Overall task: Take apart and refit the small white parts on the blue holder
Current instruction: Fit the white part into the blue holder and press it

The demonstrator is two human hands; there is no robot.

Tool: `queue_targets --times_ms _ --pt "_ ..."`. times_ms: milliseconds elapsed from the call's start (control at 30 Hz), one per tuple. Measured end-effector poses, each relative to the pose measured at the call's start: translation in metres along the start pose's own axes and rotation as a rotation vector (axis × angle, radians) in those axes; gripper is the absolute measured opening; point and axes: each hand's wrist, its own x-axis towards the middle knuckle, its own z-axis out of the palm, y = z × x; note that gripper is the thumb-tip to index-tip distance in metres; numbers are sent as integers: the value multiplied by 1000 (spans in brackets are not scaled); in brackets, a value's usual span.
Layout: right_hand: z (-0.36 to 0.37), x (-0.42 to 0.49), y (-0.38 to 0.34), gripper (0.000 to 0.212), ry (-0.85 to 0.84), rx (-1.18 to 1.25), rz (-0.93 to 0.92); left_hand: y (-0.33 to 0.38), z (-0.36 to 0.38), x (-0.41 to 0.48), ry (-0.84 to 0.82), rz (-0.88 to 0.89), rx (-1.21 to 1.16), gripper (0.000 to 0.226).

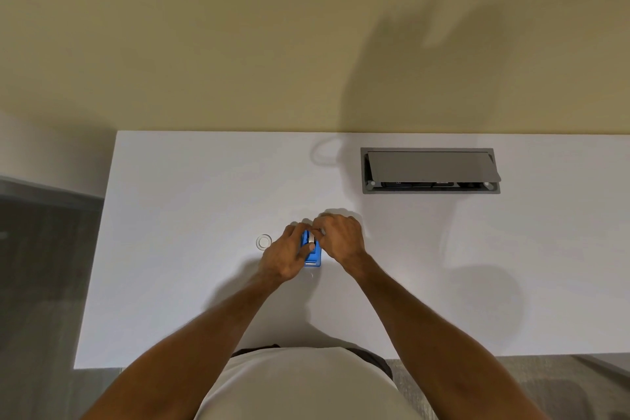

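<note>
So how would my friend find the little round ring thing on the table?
Start at the white table and find the two hands working on the blue holder near the middle. Look just beside the left hand, on its outer side. The ring lies flat there alone, small, round and pale, touched by nothing.

One head-worn camera looks steeply down from above the white surface [191, 201], facing its far edge and the wall [238, 27].

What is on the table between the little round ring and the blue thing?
Only the left hand. In the head view it covers the stretch from the ring to the blue holder, gripping the holder's side. No other object shows there.
</note>
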Motion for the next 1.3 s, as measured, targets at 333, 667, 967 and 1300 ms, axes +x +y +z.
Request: queue_targets --times_ms 333,667,967,1300 --pt "-3 3 -2 27 -5 5 -24 0 -6 1 4 24 -15 54" --pt "-1 -4 2 27 -1 48 -99 -2 -8 2 -10 35 0 56" --pt "2 -7 2 30 44 65 -97 3 -8 2 -19 -14 -41 52" --pt "4 -6 3 27 -19 174 4 5 -11 5 -13 -2 27 49"
